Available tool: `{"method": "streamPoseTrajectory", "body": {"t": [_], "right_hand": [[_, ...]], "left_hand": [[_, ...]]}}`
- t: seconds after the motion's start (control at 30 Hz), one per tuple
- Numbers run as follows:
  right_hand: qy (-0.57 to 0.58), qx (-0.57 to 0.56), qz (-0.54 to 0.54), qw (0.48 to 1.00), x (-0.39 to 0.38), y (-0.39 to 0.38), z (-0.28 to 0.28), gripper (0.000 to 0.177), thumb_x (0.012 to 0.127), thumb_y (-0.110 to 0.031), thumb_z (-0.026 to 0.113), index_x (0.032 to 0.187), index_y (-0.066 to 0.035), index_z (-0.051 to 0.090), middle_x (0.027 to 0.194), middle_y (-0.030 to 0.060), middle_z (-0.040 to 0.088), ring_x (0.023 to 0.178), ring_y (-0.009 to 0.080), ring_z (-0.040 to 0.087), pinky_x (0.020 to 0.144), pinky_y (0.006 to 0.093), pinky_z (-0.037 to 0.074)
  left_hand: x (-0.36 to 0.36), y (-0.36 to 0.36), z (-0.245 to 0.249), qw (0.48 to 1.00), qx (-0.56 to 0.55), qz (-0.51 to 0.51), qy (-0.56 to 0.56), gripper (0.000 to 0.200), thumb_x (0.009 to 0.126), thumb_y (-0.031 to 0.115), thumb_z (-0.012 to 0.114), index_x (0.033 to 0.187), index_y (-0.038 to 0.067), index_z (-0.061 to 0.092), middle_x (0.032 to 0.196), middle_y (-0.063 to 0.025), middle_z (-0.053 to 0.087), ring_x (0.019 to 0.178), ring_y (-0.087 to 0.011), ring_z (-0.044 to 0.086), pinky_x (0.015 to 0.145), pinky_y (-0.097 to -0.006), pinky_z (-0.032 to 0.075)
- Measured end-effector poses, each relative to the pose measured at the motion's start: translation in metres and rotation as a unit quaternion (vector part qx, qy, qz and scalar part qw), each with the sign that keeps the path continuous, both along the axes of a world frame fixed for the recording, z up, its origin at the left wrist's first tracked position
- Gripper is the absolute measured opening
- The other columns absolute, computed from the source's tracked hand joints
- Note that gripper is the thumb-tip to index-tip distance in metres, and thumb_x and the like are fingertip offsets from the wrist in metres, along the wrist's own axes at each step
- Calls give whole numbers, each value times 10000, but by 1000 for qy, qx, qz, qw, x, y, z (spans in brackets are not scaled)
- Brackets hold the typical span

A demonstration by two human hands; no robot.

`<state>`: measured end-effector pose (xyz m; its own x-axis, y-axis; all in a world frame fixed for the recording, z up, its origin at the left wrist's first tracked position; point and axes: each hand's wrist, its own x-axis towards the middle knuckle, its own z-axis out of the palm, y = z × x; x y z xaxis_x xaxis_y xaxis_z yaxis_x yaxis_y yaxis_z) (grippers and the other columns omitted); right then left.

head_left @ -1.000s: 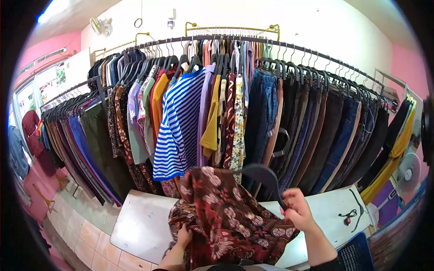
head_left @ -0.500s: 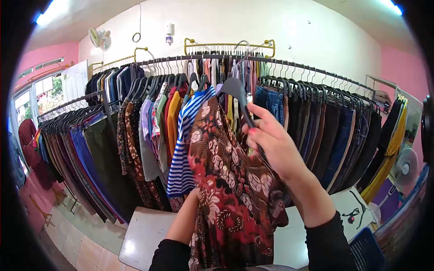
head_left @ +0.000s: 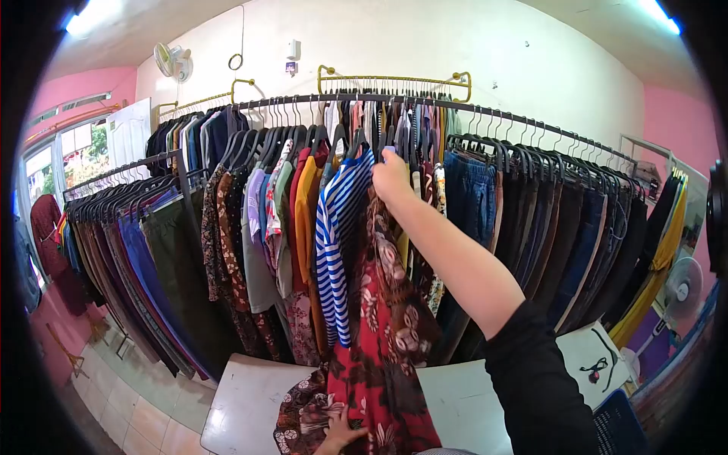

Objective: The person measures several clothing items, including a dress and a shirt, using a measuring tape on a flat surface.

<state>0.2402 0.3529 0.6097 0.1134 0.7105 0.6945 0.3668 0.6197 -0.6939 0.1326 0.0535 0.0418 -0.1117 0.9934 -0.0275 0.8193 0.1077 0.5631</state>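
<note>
A brown and red batik garment [head_left: 383, 334] hangs in front of me on a clothes hanger. My right hand [head_left: 390, 178] is closed at the top of the garment, around the hanger just under the rail; the hanger itself is mostly hidden. My left hand [head_left: 345, 434] lies low against the cloth with its fingers spread. The garment's lower part drapes over the white table [head_left: 250, 390]. Just left of the garment hangs a blue-and-white striped shirt [head_left: 331, 254].
A black rail [head_left: 303, 98] carries many tops on the left and jeans [head_left: 462, 186] and dark trousers on the right. Another rack of trousers [head_left: 171, 250] stands at left. A cord [head_left: 597, 370] lies on the table at right, near a standing fan [head_left: 682, 284].
My right hand has moved up and away to the rail with the hanger and batik garment. My left hand has come out from behind the cloth, onto its lower front.
</note>
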Motion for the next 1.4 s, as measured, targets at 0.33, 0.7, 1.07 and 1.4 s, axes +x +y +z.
{"method": "streamPoseTrajectory", "body": {"t": [0.33,0.7,1.07,1.4], "right_hand": [[-6,87,-41,995,-16,63,54,340,818,-103,488,1113,17,606,1126,280,614,1102,427,566,934,440,441],[-129,34,-147,980,-26,99,18,381,885,-104,509,1224,70,506,1076,327,607,1056,437,592,910,476,473],[-342,233,-174,893,-18,104,-4,248,876,-146,552,1045,33,583,960,210,611,916,384,589,793,448,481],[-424,212,-373,797,20,75,-6,316,831,-108,565,1144,-65,561,882,118,664,955,279,583,717,454,515]], "left_hand": [[-14,137,161,897,231,-66,-372,386,869,56,567,1251,2,537,1088,-205,648,1049,-263,632,886,-330,482],[-78,28,-42,946,185,264,-17,633,811,330,627,1297,-48,482,1325,-261,493,1298,-434,390,1097,-525,258],[-76,-27,-26,968,66,199,138,600,906,381,499,1405,55,435,1484,-194,362,1385,-370,294,1132,-543,185],[-76,-29,-22,968,67,191,146,611,906,409,492,1408,65,432,1491,-197,349,1386,-382,284,1123,-562,180]]}}
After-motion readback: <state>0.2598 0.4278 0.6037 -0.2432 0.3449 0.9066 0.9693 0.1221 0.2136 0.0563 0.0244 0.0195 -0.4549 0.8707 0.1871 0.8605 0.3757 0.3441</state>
